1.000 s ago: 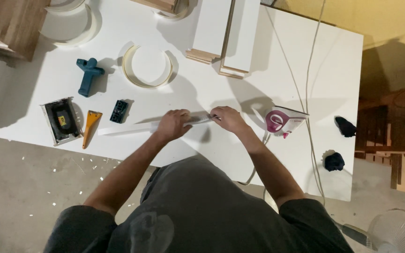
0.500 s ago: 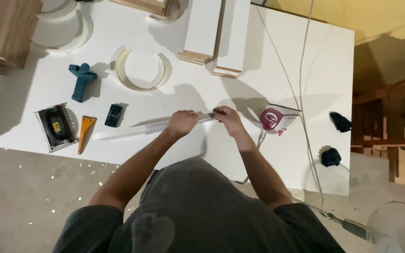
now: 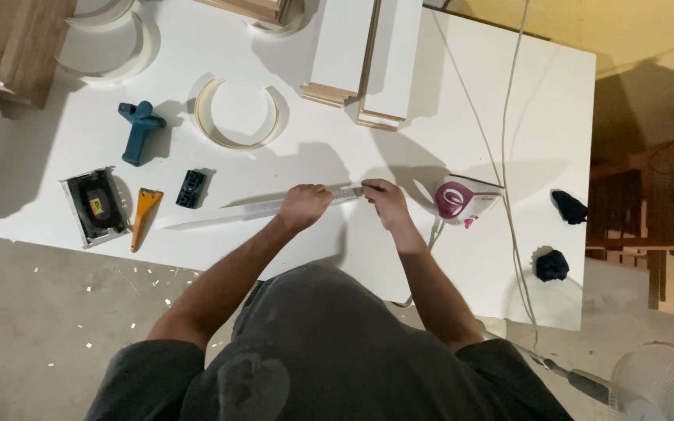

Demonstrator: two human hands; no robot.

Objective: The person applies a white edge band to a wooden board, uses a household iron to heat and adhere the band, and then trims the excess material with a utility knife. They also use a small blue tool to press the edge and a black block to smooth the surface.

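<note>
You are holding a long, thin, pale strip of edge banding (image 3: 259, 210) flat across the near part of the white worktable (image 3: 540, 117). Your left hand (image 3: 303, 206) is curling closed over the strip near its middle, pressing it down, while your right hand (image 3: 382, 201) is pinching the strip's right end between fingers and thumb. The strip is tapering off to the left towards the orange scraper (image 3: 144, 216) and the small dark trimmer block (image 3: 191, 189). It is looking light and flexible, likely to bow or kink if lifted by one end, so gripping it at two spread points suits it. The pink and white iron (image 3: 462, 199) is sitting just beside your right hand.
</note>
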